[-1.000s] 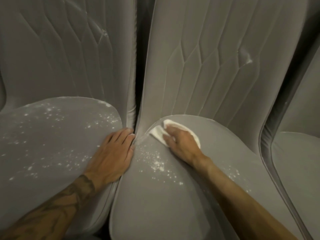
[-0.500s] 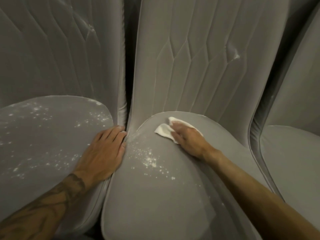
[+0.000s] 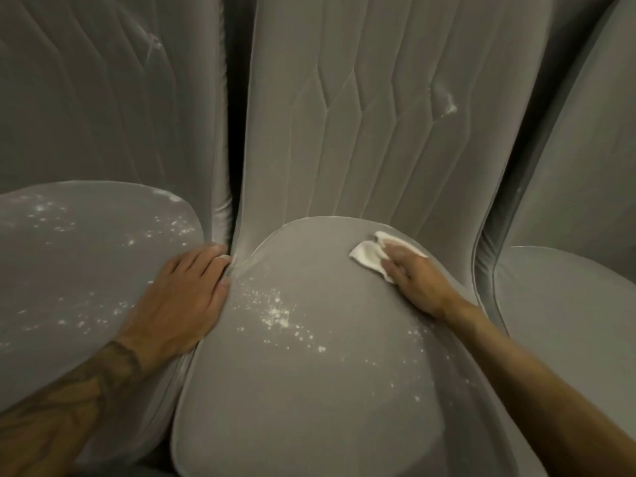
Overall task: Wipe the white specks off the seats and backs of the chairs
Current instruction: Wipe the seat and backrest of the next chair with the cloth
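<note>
At lower left, the left hand (image 3: 179, 301) lies flat, fingers straight, on the speckled left seat (image 3: 51, 270). At centre, white specks (image 3: 275, 315) dust the middle seat (image 3: 309, 407). Right of centre, the right hand (image 3: 416, 280) presses flat-fingered on the white cloth (image 3: 366, 256), which looks soft, light and likely to bunch, so it is best pinned under spread fingers.

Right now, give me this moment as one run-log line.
right hand: pressing white cloth on middle seat, rear right | left hand: flat on left seat edge | white specks: on both seats
</note>
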`<action>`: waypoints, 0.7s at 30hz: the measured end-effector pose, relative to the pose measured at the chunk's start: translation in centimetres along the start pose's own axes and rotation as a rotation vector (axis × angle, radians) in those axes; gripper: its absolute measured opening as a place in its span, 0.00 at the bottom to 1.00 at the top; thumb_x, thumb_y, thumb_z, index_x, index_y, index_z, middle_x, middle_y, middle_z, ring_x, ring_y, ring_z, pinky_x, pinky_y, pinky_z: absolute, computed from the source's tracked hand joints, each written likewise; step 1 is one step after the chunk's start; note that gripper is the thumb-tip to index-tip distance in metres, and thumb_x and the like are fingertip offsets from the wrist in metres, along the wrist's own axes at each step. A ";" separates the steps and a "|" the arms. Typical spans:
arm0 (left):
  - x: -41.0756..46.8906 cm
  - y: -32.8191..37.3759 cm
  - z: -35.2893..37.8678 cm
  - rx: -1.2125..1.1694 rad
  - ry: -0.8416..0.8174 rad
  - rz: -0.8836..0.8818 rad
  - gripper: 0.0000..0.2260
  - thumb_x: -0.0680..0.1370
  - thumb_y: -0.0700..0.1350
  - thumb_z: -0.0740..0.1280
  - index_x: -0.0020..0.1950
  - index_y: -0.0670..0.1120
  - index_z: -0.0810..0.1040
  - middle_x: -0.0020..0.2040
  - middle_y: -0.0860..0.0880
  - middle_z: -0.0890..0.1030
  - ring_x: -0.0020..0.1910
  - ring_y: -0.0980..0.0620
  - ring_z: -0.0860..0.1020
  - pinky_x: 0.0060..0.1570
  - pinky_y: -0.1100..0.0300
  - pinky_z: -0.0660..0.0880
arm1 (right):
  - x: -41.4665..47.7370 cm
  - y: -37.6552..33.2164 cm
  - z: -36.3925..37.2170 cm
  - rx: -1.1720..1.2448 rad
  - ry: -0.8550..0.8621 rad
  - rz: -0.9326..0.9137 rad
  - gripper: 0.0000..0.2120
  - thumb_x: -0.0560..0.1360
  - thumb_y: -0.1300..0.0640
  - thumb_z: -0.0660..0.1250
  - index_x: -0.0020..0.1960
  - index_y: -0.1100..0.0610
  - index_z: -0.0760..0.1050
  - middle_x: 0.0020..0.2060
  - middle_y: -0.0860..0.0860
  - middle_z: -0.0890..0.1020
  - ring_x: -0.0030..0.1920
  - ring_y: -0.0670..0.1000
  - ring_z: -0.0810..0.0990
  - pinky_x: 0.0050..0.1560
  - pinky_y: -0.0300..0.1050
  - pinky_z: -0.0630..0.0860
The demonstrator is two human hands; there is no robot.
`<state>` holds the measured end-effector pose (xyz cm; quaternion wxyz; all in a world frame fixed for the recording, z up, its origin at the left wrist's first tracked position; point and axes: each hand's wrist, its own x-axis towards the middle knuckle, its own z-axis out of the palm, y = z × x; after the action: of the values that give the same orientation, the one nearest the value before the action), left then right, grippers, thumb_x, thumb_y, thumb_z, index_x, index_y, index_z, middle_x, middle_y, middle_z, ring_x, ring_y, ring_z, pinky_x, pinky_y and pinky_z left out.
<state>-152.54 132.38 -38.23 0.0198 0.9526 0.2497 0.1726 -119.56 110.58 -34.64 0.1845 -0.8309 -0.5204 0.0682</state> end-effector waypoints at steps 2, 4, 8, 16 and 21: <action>0.1 0.1 0.1 0.002 -0.001 0.003 0.20 0.85 0.50 0.52 0.67 0.41 0.76 0.68 0.41 0.77 0.66 0.40 0.76 0.68 0.43 0.72 | 0.4 1.2 -0.5 -0.023 0.067 0.117 0.19 0.84 0.51 0.59 0.73 0.54 0.72 0.73 0.49 0.72 0.74 0.51 0.69 0.73 0.41 0.61; 0.1 0.1 0.1 0.001 0.006 0.011 0.20 0.85 0.50 0.52 0.67 0.41 0.76 0.68 0.40 0.76 0.66 0.40 0.75 0.68 0.43 0.72 | 0.4 -0.1 0.6 -0.033 0.070 0.168 0.19 0.84 0.51 0.58 0.73 0.54 0.72 0.73 0.51 0.73 0.73 0.53 0.69 0.70 0.37 0.59; -0.1 0.0 0.1 -0.003 0.015 0.021 0.19 0.85 0.49 0.52 0.67 0.42 0.75 0.68 0.42 0.76 0.67 0.41 0.75 0.68 0.45 0.71 | -2.2 -2.2 1.9 -0.026 -0.042 -0.094 0.18 0.84 0.49 0.60 0.71 0.51 0.75 0.71 0.47 0.74 0.72 0.46 0.69 0.71 0.27 0.54; 0.1 0.2 0.1 -0.001 0.010 0.004 0.20 0.85 0.49 0.52 0.67 0.40 0.76 0.68 0.40 0.76 0.67 0.40 0.75 0.69 0.43 0.71 | -1.1 0.2 0.7 -0.025 0.116 0.209 0.19 0.84 0.51 0.58 0.73 0.54 0.72 0.73 0.52 0.72 0.74 0.54 0.69 0.72 0.41 0.60; 0.1 -0.1 0.5 0.013 0.021 0.024 0.19 0.85 0.50 0.52 0.67 0.42 0.75 0.69 0.42 0.75 0.67 0.42 0.74 0.69 0.46 0.70 | -1.4 -2.0 1.8 -0.029 0.051 0.029 0.19 0.84 0.50 0.59 0.73 0.50 0.72 0.73 0.48 0.72 0.73 0.50 0.69 0.72 0.39 0.61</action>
<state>-152.35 132.50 -38.68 0.0088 0.9538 0.2395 0.1810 -122.41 110.55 -35.71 0.1846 -0.8425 -0.5043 0.0422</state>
